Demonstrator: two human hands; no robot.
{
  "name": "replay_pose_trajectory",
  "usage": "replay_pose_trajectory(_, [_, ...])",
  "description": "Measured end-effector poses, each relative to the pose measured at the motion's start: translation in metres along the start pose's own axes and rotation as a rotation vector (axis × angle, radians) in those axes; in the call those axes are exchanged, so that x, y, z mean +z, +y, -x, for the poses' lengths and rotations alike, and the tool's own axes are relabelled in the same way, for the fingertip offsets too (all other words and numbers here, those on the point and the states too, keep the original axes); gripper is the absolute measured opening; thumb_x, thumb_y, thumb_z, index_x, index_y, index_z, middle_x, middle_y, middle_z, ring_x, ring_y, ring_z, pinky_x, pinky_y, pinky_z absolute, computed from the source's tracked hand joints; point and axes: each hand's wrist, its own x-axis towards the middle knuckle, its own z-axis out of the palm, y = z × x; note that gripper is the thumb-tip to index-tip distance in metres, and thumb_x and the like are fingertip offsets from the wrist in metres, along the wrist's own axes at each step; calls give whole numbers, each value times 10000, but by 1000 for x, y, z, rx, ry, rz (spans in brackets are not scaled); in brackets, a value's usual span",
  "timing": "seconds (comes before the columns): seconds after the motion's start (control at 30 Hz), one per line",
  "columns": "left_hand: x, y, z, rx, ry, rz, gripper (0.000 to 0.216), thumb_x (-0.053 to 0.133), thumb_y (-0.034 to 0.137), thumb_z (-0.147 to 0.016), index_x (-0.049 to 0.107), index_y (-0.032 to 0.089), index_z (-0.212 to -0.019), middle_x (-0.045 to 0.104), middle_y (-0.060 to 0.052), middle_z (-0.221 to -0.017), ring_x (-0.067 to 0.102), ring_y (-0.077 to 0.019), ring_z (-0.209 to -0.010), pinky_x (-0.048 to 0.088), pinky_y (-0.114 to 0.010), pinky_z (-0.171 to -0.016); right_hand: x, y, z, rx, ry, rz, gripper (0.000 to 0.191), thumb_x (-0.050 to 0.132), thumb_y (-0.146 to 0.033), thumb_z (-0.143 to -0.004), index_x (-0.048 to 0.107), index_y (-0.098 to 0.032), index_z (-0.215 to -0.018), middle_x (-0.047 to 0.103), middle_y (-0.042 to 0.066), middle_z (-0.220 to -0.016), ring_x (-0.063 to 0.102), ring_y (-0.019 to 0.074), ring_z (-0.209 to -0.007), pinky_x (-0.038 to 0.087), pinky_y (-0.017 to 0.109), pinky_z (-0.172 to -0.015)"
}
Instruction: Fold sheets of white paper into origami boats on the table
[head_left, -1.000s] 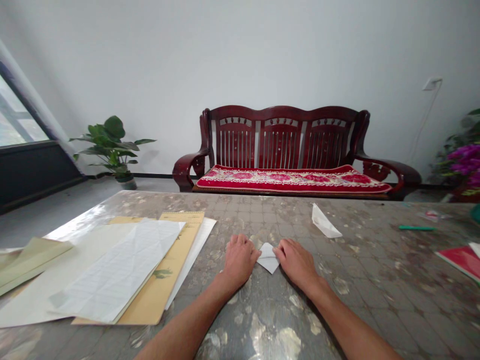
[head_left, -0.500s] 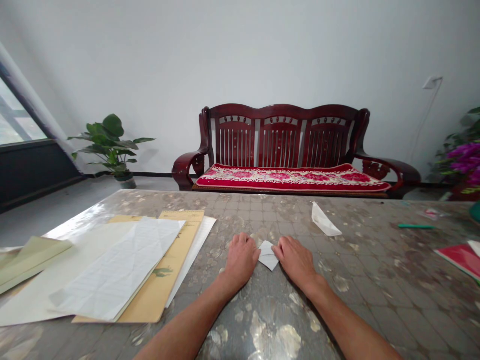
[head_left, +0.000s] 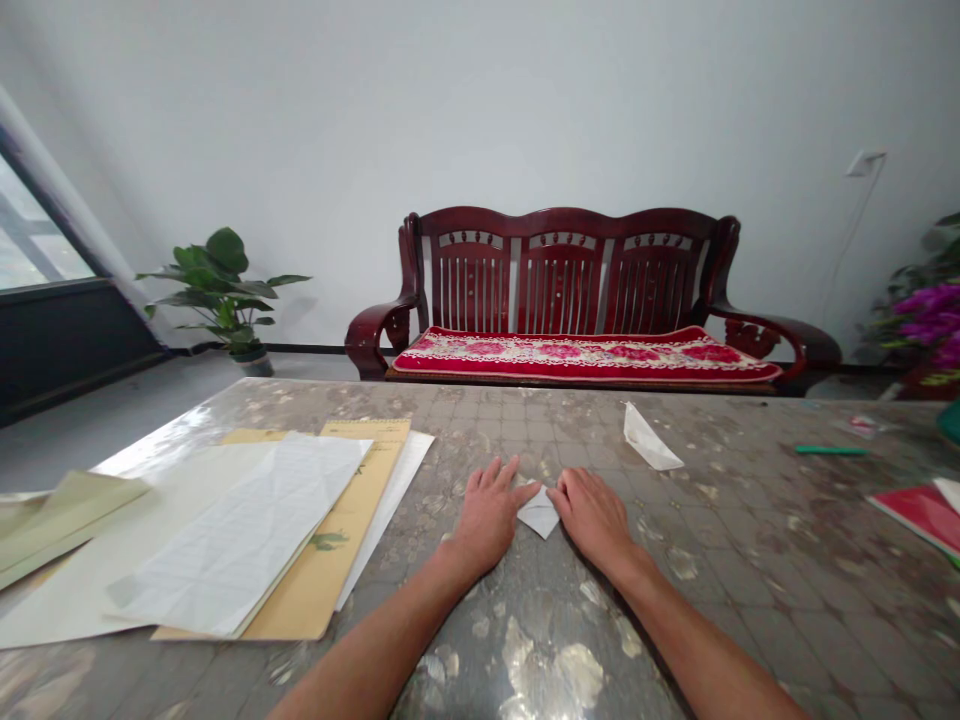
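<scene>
A small folded piece of white paper lies on the patterned table between my two hands. My left hand rests at its left side with the fingers spread and the thumb stretched over the paper's upper left part. On the other side, my right hand has its fingers curled, with thumb and forefinger pinching the paper's right corner. The paper's lower point faces me and shows. Its upper edge is partly covered by the fingers. Farther back on the right lies a torn white paper strip.
Left of my hands, creased white sheets overlap a tan notebook. A yellowish paper lies farther left. To the right are a green pen and a red booklet. A wooden bench stands beyond the table.
My left hand has loosened from its curled grip: its fingers are now raised and spread, and its thumb reaches rightward across the paper. My right hand stays nearly in place.
</scene>
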Motion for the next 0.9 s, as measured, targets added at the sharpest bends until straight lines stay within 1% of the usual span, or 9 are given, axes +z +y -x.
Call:
replay_pose_trajectory(0.17, [5, -5, -1, 8, -37, -21, 508, 426, 194, -950, 477, 429, -1397, 387, -36, -1547, 302, -312, -1439, 248, -555, -1143, 2, 2, 0, 14, 41, -5, 140, 514, -331, -938, 588, -221, -894, 634, 58, -952, 559, 218, -902, 346, 315, -732])
replay_pose_trajectory(0.27, [4, -5, 0, 3, -43, -30, 494, 394, 226, -968, 445, 392, -1430, 377, -57, -1553, 292, -321, -1444, 245, -562, -1145, 5, 3, 1, 37, 74, -5, 129, 542, -305, -911, 614, -232, -989, 630, 71, -1047, 534, 251, -984, 361, 345, -801])
replay_pose_trajectory(0.33, [4, -3, 1, -2, -43, -38, 486, 381, 238, -974, 441, 374, -1437, 374, -65, -1554, 289, -328, -1445, 244, -567, -1145, 9, 2, 3, 34, 95, -27, 244, 549, -317, -902, 597, -234, -1126, 610, 86, -1166, 512, 268, -1060, 364, 370, -869])
replay_pose_trajectory(0.4, [5, -1, 2, -5, -35, -47, 487, 381, 232, -973, 441, 368, -1437, 371, -71, -1555, 287, -331, -1445, 240, -574, -1145, 14, -1, 4, 2, 107, -59, 382, 543, -371, -901, 543, -219, -1252, 573, 102, -1271, 481, 278, -1139, 350, 391, -949])
replay_pose_trajectory(0.47, [7, 1, 4, -9, -19, -58, 498, 388, 216, -967, 434, 361, -1441, 365, -80, -1557, 283, -330, -1447, 237, -578, -1147, 18, -3, 5, -25, 105, -80, 472, 533, -414, -899, 504, -193, -1315, 541, 116, -1329, 447, 284, -1203, 324, 407, -1017])
replay_pose_trajectory(0.57, [9, 3, 6, -14, -4, -74, 505, 401, 203, -961, 431, 353, -1442, 364, -89, -1556, 283, -324, -1448, 241, -571, -1149, 23, -5, 4, -9, 81, -99, 482, 515, -387, -901, 496, -184, -1338, 514, 114, -1373, 411, 286, -1265, 293, 422, -1073])
replay_pose_trajectory(0.73, [11, 3, 5, -8, -3, -90, 498, 395, 206, -963, 432, 347, -1439, 368, -93, -1551, 289, -323, -1445, 253, -561, -1145, 24, -2, 2, 7, 43, -116, 469, 490, -324, -905, 495, -217, -1361, 476, 85, -1433, 338, 289, -1353, 248, 432, -1121])
replay_pose_trajectory(0.9, [12, 2, 6, -4, -7, -109, 517, 421, 203, -955, 412, 362, -1447, 371, -90, -1548, 298, -327, -1440, 257, -562, -1143, 18, 8, -3, 45, 4, -84, 449, 467, -270, -917, 508, -199, -1359, 461, 89, -1457, 326, 296, -1369, 252, 434, -1126])
